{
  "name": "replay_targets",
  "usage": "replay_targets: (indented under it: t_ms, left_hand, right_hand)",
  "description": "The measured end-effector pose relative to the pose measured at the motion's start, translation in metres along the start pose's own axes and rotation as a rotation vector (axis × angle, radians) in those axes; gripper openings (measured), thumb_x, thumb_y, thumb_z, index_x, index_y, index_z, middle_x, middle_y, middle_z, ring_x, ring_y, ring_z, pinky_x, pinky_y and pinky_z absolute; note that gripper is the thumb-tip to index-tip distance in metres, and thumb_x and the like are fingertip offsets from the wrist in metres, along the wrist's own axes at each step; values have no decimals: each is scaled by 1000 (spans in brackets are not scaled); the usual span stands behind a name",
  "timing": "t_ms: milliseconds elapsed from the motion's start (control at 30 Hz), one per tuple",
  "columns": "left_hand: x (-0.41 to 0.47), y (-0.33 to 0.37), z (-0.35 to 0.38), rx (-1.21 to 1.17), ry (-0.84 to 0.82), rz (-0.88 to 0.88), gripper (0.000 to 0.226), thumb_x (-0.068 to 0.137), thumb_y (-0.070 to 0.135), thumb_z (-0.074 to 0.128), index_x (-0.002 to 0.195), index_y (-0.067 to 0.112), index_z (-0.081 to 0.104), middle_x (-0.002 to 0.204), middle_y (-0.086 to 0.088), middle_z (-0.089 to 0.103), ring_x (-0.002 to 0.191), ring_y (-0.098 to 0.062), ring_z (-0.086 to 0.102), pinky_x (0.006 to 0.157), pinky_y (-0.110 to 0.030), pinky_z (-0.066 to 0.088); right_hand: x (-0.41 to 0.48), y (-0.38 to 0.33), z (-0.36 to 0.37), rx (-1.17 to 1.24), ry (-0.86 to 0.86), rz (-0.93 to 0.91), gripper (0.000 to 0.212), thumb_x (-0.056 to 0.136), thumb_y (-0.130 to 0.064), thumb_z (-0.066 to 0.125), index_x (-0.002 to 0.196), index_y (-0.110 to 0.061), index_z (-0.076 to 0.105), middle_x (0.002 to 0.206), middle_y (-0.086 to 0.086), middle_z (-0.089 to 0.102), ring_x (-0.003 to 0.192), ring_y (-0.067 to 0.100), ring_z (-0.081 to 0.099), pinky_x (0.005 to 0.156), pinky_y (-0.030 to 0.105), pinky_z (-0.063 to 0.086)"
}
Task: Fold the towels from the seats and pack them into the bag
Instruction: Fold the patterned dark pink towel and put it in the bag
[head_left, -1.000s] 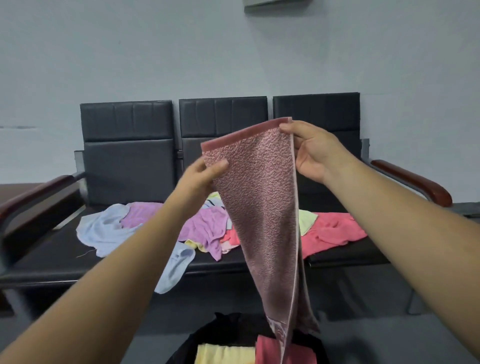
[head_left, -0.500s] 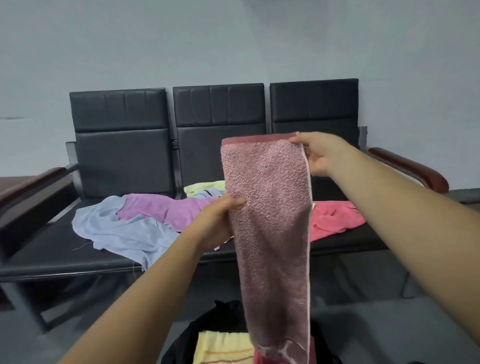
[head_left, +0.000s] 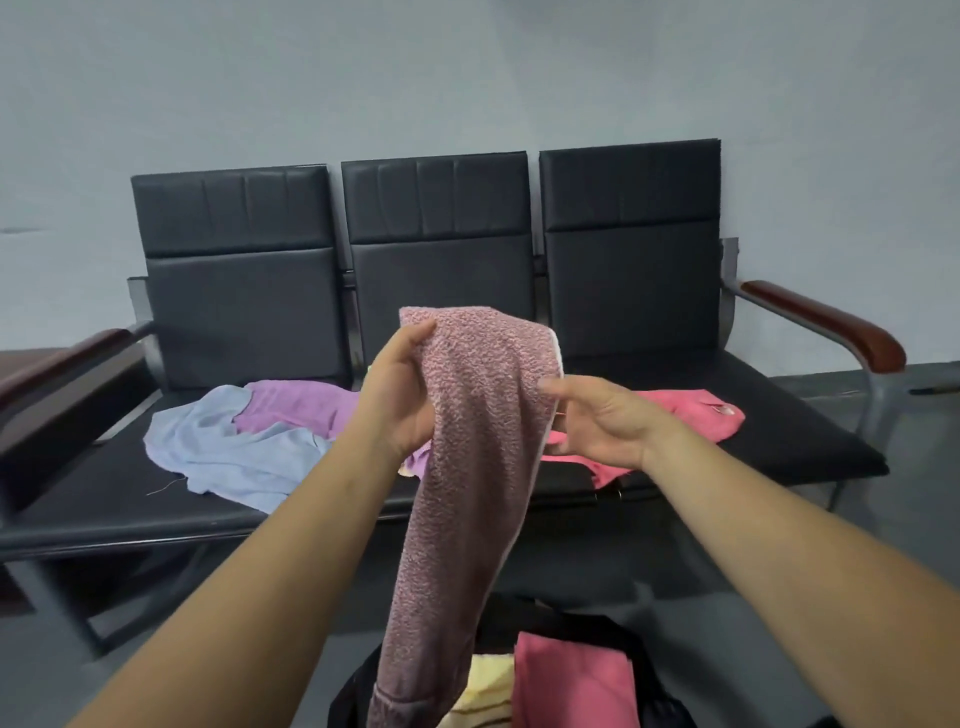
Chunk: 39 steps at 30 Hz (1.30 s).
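A dusty-pink towel (head_left: 467, 467) hangs doubled over in front of me, its lower end dangling into the black bag (head_left: 576, 618) on the floor. My left hand (head_left: 400, 395) grips the towel near its top left, just under the fold. At the towel's right edge my right hand (head_left: 602, 421) pinches it, thumb on the front. Inside the bag lie a folded yellow towel (head_left: 488, 680) and a folded pink towel (head_left: 571, 680). On the seats (head_left: 779, 421) lie a light blue towel (head_left: 234, 447), a purple towel (head_left: 296, 405) and a coral-pink towel (head_left: 685, 415), all unfolded.
The three black seats form one bench against a grey wall, with brown armrests at the left (head_left: 57, 358) and right (head_left: 831, 322). Grey floor (head_left: 779, 597) lies between me and the bench.
The towel hung full length from its top corners. My left hand slid to its middle and rose, my right hand came down, and the towel now hangs doubled.
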<state>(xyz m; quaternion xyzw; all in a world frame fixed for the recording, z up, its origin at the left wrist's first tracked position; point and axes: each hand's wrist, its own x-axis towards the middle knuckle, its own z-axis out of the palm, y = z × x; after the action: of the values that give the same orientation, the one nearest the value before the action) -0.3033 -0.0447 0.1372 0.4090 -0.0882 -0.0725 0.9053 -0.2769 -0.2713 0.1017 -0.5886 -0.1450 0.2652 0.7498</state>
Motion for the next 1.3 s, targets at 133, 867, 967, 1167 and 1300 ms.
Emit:
replay_targets:
  t_ms: [133,867,967,1167,1300]
  left_hand:
    - [8,7,-19,108,153,15,29,100,25,50,105,3,68,94,-11,73,87,-24,70,86,-38,53]
    - [9,-42,-10,173,97,-157,16,95,17,59,104,7,68,94,-8,73,81,-19,70,75,-31,59]
    - [14,-36,-5,86,158,-210,18,95,21,62,104,6,69,99,-10,73,86,-22,72,84,-37,57]
    - [14,-27,-23,209,26,-21,22,92,7,61,113,4,64,98,-11,76,92,-24,74,80,-36,60]
    - [10,-15,-45,583,10,36,34,93,-9,60,118,14,65,103,-9,75,94,-22,72,83,-34,59]
  right_hand:
    - [7,6,15,14,119,-149,41,88,-6,70,128,1,62,112,13,70,99,25,65,101,49,46]
    - [-7,-31,6,341,248,-169,36,105,-31,48,104,-4,71,90,10,73,81,22,72,83,39,53]
    - [-7,-4,1,230,47,-74,38,95,-32,61,125,-9,69,123,14,68,110,28,66,109,51,44]
    - [0,19,-1,126,77,-18,51,86,-3,70,135,1,59,124,19,67,107,30,68,93,47,57]
    - [1,9,-2,101,261,-95,35,82,-1,71,116,4,68,101,15,76,87,25,74,85,41,60]
